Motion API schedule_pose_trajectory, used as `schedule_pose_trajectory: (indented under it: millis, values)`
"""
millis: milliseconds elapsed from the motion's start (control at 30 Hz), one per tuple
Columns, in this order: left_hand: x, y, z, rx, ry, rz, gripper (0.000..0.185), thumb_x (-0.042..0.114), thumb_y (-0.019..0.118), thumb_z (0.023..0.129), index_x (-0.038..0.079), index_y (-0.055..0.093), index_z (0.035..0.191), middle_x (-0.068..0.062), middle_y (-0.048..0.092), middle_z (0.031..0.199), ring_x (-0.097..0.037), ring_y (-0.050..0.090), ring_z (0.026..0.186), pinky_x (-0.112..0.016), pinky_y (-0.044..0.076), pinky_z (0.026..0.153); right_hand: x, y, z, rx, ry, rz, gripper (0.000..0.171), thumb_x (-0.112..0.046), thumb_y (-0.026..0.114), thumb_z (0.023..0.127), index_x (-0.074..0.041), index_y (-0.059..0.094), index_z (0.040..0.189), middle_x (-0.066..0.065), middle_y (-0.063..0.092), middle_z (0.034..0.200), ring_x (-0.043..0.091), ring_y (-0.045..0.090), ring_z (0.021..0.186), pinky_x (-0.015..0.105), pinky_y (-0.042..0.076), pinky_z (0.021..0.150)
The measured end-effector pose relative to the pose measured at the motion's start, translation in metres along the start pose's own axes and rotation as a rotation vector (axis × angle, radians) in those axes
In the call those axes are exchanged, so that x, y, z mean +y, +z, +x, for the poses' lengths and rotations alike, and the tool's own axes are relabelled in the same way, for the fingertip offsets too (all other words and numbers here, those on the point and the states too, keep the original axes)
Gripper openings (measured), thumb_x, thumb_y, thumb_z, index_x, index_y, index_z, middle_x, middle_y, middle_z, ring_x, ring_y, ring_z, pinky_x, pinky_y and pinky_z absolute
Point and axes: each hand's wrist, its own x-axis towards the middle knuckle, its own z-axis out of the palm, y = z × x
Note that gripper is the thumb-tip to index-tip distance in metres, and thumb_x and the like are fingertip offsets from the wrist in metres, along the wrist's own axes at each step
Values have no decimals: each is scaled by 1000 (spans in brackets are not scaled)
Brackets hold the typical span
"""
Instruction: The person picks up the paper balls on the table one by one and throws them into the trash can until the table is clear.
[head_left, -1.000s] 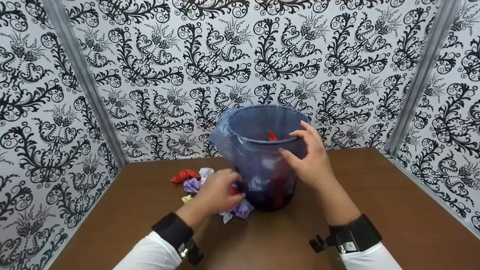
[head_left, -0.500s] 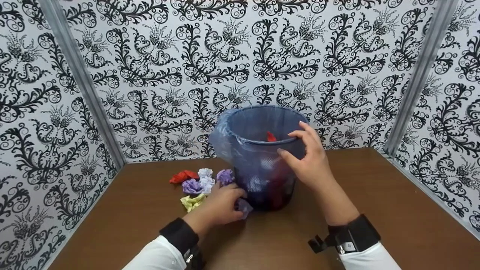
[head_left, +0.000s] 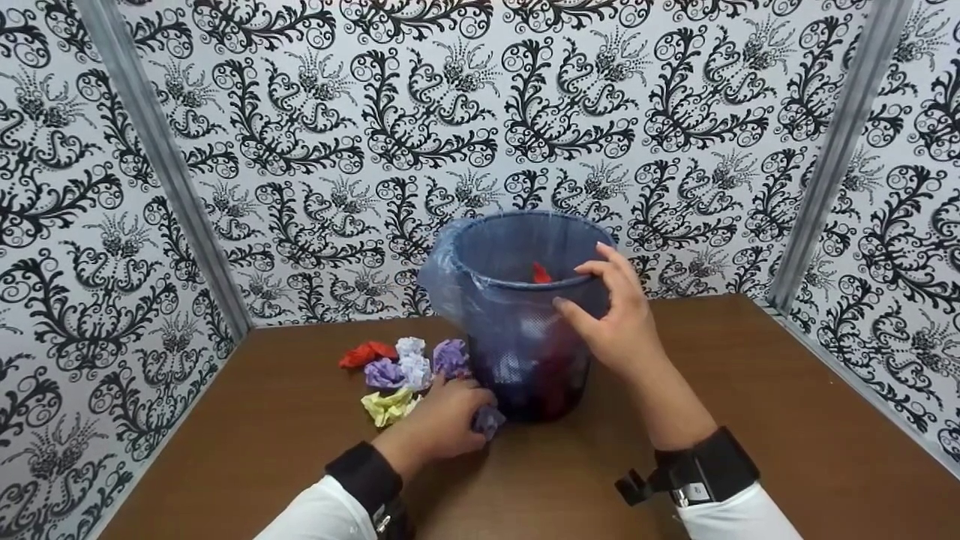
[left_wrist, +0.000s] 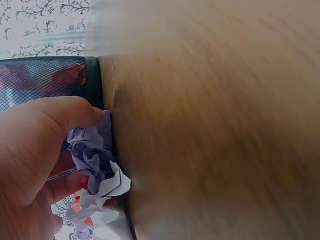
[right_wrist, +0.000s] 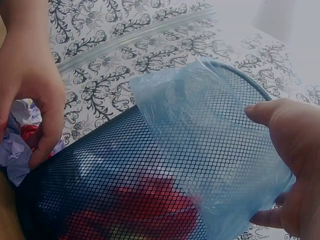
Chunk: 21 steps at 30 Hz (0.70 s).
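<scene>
A dark mesh wastebasket (head_left: 525, 352) stands upright on the table, lined with a translucent bluish plastic bag (head_left: 444, 281) folded over its rim. My right hand (head_left: 619, 319) holds the near right rim, thumb outside and fingers over the edge. Beside the basket's base, my left hand (head_left: 450, 416) pinches a crumpled purple paper ball (left_wrist: 92, 150) between thumb and fingers. White crumpled paper (left_wrist: 107, 220) and bits of red show just past those fingers in the left wrist view. Red paper (right_wrist: 155, 205) shows through the mesh inside the basket.
Left of the basket lie more crumpled paper balls: a red one (head_left: 367, 353), a yellow one (head_left: 386, 406), white ones (head_left: 412, 367) and purple ones (head_left: 384, 373). Patterned panels (head_left: 480, 150) enclose the brown table (head_left: 675, 390) at the back and sides.
My left hand has come down and closed on the purple paper ball beside the basket's base. The red piece it held a second ago is mostly hidden now. My right hand stays on the rim.
</scene>
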Motion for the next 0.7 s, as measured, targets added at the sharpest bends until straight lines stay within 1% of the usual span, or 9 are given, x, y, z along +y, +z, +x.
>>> schedule_pose_trajectory:
  millis: [200, 400, 467, 567, 700]
  values:
    - [2, 1, -1, 10, 53, -18, 33, 23, 77, 66, 19, 67, 98, 5, 63, 94, -17, 60, 92, -56, 37, 102, 0, 0, 1, 4, -8, -6, 47, -43, 79, 77, -25, 60, 115, 0, 35, 153, 30, 31, 141, 60, 27, 109]
    - [3, 1, 0, 9, 75, -75, 29, 18, 74, 67, 19, 67, 96, 7, 63, 92, -12, 58, 91, -58, 37, 101, 1, 0, 1, 10, -22, 5, 46, -41, 80, 77, -26, 60, 115, -2, 35, 153, 27, 30, 142, 58, 27, 110]
    - [4, 2, 0, 12, 77, -84, 29, 17, 74, 67, 20, 67, 95, 8, 61, 91, -11, 57, 90, -54, 40, 98, 1, 0, 1, 10, -21, 8, 46, -42, 80, 77, -26, 60, 115, -3, 35, 153, 27, 30, 141, 58, 27, 109]
    - [4, 4, -1, 17, 83, -97, 30, 17, 75, 66, 20, 67, 95, 7, 60, 90, -11, 56, 87, -49, 42, 98, 1, -1, 0, 2, -8, 3, 46, -43, 79, 77, -27, 60, 116, -3, 34, 153, 28, 30, 141, 60, 27, 109]
    - [5, 6, -4, 27, 109, -118, 32, 18, 76, 65, 19, 66, 95, 7, 58, 89, -9, 54, 84, -36, 46, 89, 1, -1, -1, -12, 11, -6, 48, -45, 79, 76, -27, 59, 116, -5, 32, 154, 28, 30, 142, 62, 27, 108]
